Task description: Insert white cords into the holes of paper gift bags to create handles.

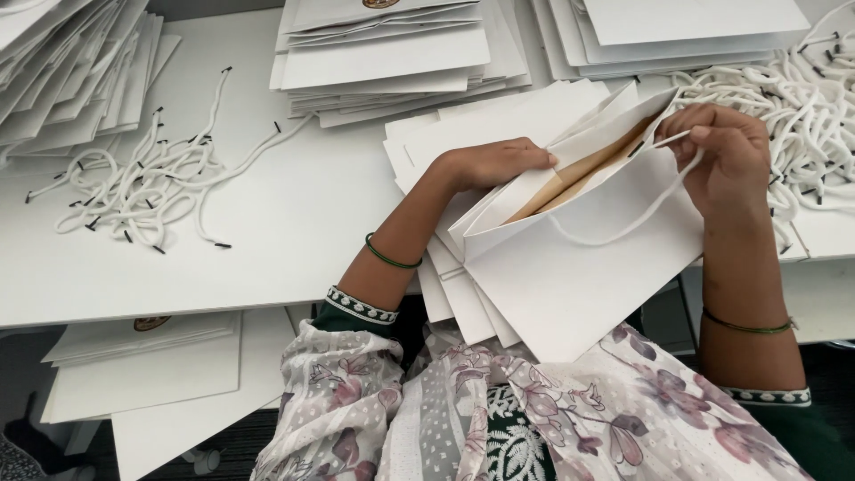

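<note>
White paper bag (579,267), one, lying tilted across my lap and the table edge (178,307), mouth open toward the far side, brown lining visible inside. My left hand (499,165) is tucked into the mouth of the bag, fingers curled over the near rim and pressed flat against the inner wall, holding it apart. My right hand (726,156) sits at the bag's right top corner, thumb and fingertips pinched together on a white cord handle (623,227), which loops down slack across the bag's front face. Beneath the bag: a fanned pile of flat white bags (463,134). Behind it: further stacks of folded bags (383,58). Left on the table: a loose heap of white cords with black tips (142,187). Right, just beside my right hand: a second tangle of cords (806,98). Green bangle on each wrist.
</note>
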